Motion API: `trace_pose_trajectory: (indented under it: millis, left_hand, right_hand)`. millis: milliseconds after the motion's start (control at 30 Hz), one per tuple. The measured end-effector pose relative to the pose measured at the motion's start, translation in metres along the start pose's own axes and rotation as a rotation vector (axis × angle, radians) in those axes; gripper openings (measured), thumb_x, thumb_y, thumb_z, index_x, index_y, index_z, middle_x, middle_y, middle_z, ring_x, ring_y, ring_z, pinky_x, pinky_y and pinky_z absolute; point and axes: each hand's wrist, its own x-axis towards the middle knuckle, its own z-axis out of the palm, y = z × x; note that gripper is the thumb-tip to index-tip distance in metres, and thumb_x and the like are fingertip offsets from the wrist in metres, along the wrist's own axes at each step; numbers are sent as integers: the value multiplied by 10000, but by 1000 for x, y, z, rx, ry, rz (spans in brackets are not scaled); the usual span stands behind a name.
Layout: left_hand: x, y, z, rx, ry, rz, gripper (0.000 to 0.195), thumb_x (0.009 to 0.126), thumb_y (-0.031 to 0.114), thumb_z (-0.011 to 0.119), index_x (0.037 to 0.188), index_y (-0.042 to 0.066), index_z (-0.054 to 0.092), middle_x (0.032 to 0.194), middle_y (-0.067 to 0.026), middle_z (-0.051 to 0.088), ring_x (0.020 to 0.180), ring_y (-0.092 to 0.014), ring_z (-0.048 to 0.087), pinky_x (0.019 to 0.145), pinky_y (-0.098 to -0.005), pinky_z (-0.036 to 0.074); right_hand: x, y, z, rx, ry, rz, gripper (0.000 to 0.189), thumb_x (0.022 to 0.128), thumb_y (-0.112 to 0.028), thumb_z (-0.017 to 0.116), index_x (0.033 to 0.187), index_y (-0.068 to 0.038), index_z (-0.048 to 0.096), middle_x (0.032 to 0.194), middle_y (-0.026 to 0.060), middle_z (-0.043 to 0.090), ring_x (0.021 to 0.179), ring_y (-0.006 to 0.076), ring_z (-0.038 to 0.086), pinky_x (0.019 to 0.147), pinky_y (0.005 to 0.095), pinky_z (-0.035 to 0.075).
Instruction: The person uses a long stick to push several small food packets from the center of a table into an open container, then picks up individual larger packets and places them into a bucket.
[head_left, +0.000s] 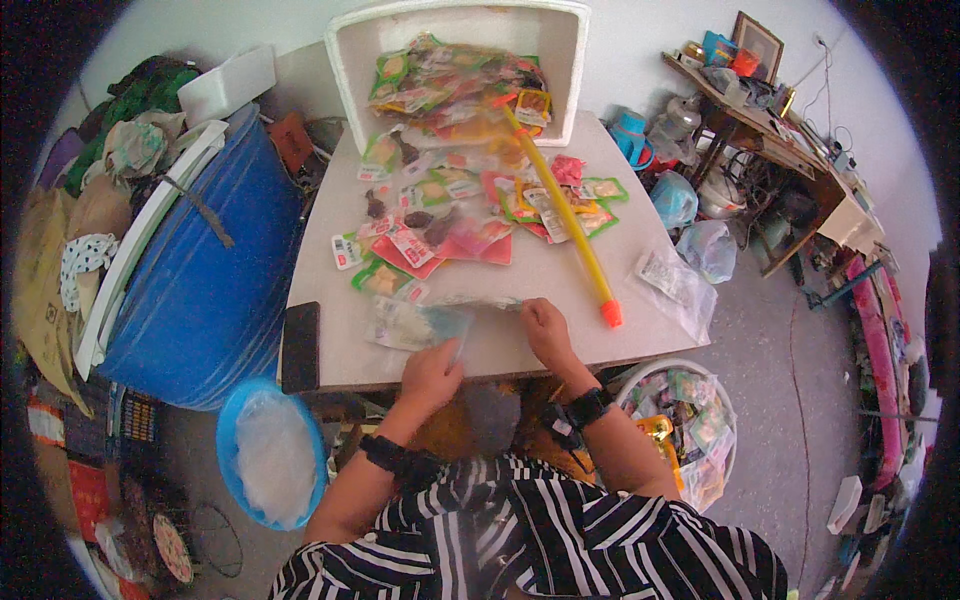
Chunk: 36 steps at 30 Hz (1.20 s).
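Observation:
My left hand (433, 375) pinches the lower right edge of a clear plastic bag (401, 324) that bears printing, just above the table's front edge. In my right hand (549, 330) is the end of a thin, clear plastic strip or bag edge (480, 302); blur hides whether it belongs to the same bag. Beyond my hands several small sealed food packets (442, 244) lie in a loose spread on the white table (495, 349). A yellow tube with orange ends (562, 210) lies slantwise across some of them, right of the middle.
At the table's back a white foam box (581, 75) lies on its side, packets heaped inside. A black phone (301, 345) rests at the left corner, a plastic bag (679, 289) at the right. Below stand a blue basin (225, 450) and a packet-filled white bucket (731, 450); a blue barrel (217, 277) stands left.

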Motion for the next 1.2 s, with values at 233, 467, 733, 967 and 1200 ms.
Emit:
trace_pose_trajectory:
  millis: [233,467,733,967,1200]
  left_hand:
    - [-3,-4,-8,-1175,-49,-269,354,783,320,490,1023,61,468,777,-63,566,782,-218,542,722,-363,409]
    - [2,-5,-27,-2121,-318,-491,259,817,247,456,994,58,467,918,-91,546,852,-241,532,768,-393,418]
    - [-2,-21,-13,-1999,-190,-489,220,801,147,448,1000,57,471,923,-99,553,841,-246,540,746,-403,432]
    - [-3,-7,-20,-2002,-211,-339,261,799,118,444,1053,57,442,961,-105,544,835,-237,547,762,-392,433]
    - [-7,9,-19,-1896,-142,-368,274,802,114,446,1069,63,409,912,-96,551,773,-234,559,726,-380,447]
  right_hand:
    - [-25,-17,12,-71,92,-351,115,710,-103,477,732,7,503,764,186,486,732,347,465,650,405,385]
    - [-41,-30,7,-247,-38,-770,127,642,-50,495,749,7,458,757,184,455,786,362,448,673,413,392]
    - [-57,-22,9,-166,39,-623,240,668,-74,565,869,-5,452,1090,225,413,1013,408,395,856,443,337]
    - [-46,-1,3,782,85,274,297,753,-94,497,1022,6,422,1070,154,452,895,208,509,719,319,441]
    - [-41,-24,-4,1317,-356,415,313,806,-94,442,1101,-4,390,1056,116,494,940,221,509,814,356,419]
